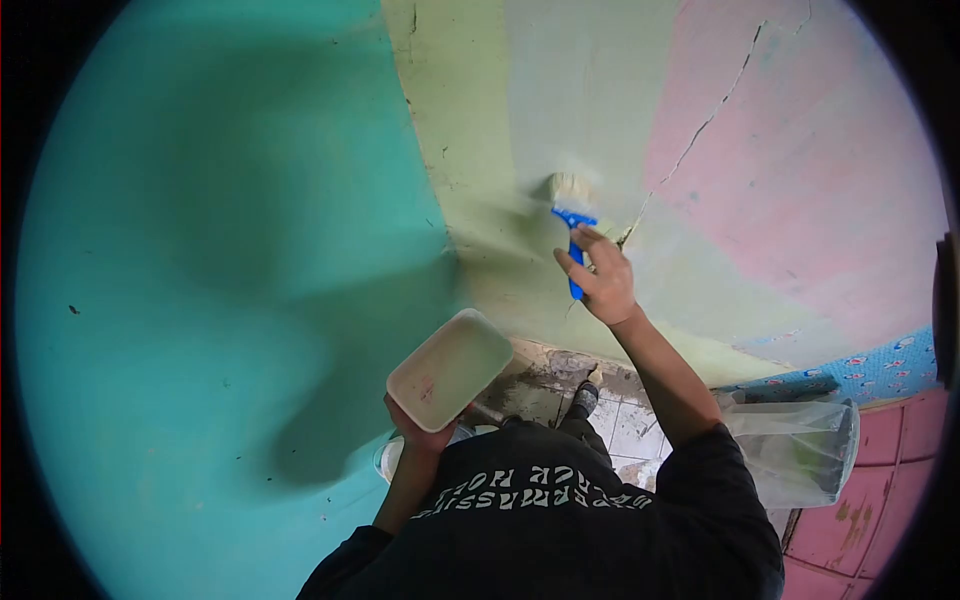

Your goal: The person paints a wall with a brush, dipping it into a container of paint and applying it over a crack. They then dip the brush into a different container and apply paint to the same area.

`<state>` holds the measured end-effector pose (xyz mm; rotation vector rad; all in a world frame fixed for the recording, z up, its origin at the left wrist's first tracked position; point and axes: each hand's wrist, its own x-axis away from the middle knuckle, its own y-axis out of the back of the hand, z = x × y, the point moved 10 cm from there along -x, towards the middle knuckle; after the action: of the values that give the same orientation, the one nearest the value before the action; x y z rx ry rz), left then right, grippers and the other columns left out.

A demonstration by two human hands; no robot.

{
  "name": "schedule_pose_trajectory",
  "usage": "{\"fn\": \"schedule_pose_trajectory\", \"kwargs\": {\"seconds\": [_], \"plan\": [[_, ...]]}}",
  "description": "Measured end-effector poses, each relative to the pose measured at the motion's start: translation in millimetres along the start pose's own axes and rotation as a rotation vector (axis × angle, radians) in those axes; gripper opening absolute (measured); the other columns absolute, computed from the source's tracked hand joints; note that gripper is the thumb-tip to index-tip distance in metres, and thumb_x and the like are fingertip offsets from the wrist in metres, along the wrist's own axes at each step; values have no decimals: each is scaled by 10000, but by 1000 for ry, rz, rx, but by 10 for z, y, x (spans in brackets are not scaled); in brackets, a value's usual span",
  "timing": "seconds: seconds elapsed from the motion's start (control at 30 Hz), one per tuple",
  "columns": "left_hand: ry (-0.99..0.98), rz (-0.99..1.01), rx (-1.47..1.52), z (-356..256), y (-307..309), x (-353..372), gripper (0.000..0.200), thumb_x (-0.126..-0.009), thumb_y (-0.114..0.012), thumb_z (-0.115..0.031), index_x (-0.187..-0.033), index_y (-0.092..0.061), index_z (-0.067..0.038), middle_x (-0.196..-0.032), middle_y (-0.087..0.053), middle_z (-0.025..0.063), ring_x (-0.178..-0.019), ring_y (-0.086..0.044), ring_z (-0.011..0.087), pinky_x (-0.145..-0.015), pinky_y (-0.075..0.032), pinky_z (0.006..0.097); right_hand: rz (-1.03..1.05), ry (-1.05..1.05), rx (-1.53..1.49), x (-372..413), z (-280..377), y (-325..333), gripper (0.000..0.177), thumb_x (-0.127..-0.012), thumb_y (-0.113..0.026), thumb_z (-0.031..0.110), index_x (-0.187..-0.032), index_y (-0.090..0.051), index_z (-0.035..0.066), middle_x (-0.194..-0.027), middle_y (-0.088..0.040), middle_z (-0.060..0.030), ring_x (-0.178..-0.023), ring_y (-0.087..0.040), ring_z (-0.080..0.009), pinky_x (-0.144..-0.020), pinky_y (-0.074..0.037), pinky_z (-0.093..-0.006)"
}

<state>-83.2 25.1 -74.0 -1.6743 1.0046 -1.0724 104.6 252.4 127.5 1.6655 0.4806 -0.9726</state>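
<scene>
My right hand (pixel 603 274) grips the blue handle of a wide paintbrush (pixel 575 213). Its pale bristles point up and rest against the light wall (pixel 570 90), on a whitish-grey band between yellow-green and pink areas. A crack runs up the pink part, to the right of the brush. Lower down, my left hand (pixel 423 430) holds a shallow rectangular plastic tub (pixel 450 368) from below, with the fingers mostly hidden behind it. The tub is tilted and its inside looks pale, with a reddish smear.
A teal wall (pixel 220 200) meets the light wall at a corner on the left. A white bucket (pixel 386 458) stands beside my left forearm. At right are a plastic-covered container (pixel 800 450), pink tiles (pixel 860 490) and blue patterned wallpaper (pixel 895 365). White floor tiles (pixel 632 430) lie below.
</scene>
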Motion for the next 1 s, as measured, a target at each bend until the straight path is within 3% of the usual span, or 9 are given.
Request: {"fn": "schedule_pose_trajectory", "kwargs": {"seconds": [0.2, 0.4, 0.53, 0.63, 0.7, 0.77, 0.8, 0.97, 1.0], "plan": [[28, -25, -4, 51, 25, -4, 852, -915, -462, -722, -1497, -464, -99, -1411, -542, 238, -1098, -627, 566, -779, -600, 664, 493, -249, -96, 931, -229, -998, 401, -831, -676, 62, -1212, -702, 182, -1138, -695, -133, -1039, -703, -323, -812, -607, -429], [-119, -68, -309, -121, 306, -13, 846, -927, -429, -721, -1489, -468, -89, -1392, -550, 239, -1090, -629, 564, -775, -600, 662, 28, -261, -301, -188, -432, -154, 328, -862, -681, 5, -1164, -726, 125, -1138, -715, -153, -971, -713, -351, -801, -592, -436], [-42, -17, -114, -83, 134, 60, 831, -893, -617, -664, -1482, -454, -100, -1360, -566, 208, -1098, -645, 495, -811, -609, 618, -240, -362, -257, -468, -362, 372, 341, -828, -699, 6, -1148, -727, 124, -1188, -711, -165, -992, -717, -323, -785, -591, -404], [-498, 73, -1228, -325, -307, 249, 877, -798, -846, -492, -1472, -438, -109, -1356, -568, 166, -1139, -644, 409, -851, -614, 566, -91, 8, 25, -140, 79, -80, 325, -829, -692, 62, -1135, -712, 170, -1143, -711, -127, -1003, -712, -278, -765, -615, -415], [-267, 35, -422, -275, -161, 199, 944, -724, -927, -405, -1466, -431, -99, -1367, -566, 145, -1170, -638, 349, -874, -608, 508, 211, -44, -81, 348, 40, -784, 339, -853, -660, 80, -1171, -705, 190, -1143, -703, -121, -1018, -714, -277, -771, -618, -423], [-262, -40, -468, -262, -91, 244, 988, -687, -967, -379, -1464, -428, -93, -1373, -568, 125, -1199, -629, 306, -903, -594, 466, 405, -137, -147, 879, -20, -1362, 357, -861, -659, 88, -1199, -698, 198, -1131, -699, -113, -1020, -714, -288, -774, -616, -431], [-388, -86, -918, -349, -170, 292, 993, -687, -967, -396, -1465, -429, -93, -1373, -570, 117, -1214, -623, 293, -921, -582, 453, 501, -183, -184, 945, -9, -1488, 366, -866, -659, 92, -1213, -695, 202, -1124, -696, -109, -1021, -714, -294, -776, -615, -434], [-156, -157, -504, -210, -168, 283, 1014, -663, -985, -411, -1460, -438, -104, -1377, -573, 96, -1230, -621, 259, -984, -537, 404, 220, -437, -240, 337, -452, -1059, 326, -906, -641, 76, -1211, -696, 174, -1149, -698, -126, -978, -712, -331, -778, -610, -438], [-248, -170, -825, -253, -205, 299, 1000, -668, -983, -405, -1455, -444, -109, -1381, -570, 98, -1231, -621, 264, -989, -537, 406, 139, -418, -288, 64, -471, -839, 339, -893, -644, 56, -1208, -698, 169, -1153, -696, -131, -976, -713, -333, -780, -611, -437]]}}
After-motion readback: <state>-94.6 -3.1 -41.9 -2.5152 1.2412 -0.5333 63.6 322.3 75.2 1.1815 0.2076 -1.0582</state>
